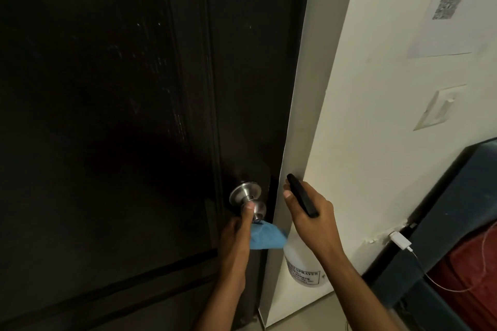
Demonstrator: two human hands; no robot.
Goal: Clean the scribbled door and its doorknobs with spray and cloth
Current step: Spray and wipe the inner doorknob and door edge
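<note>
Dim room, cream wall (376, 115), light switch (438, 107), taped paper sheet (451, 8), dark cabinet (443, 209)
</note>
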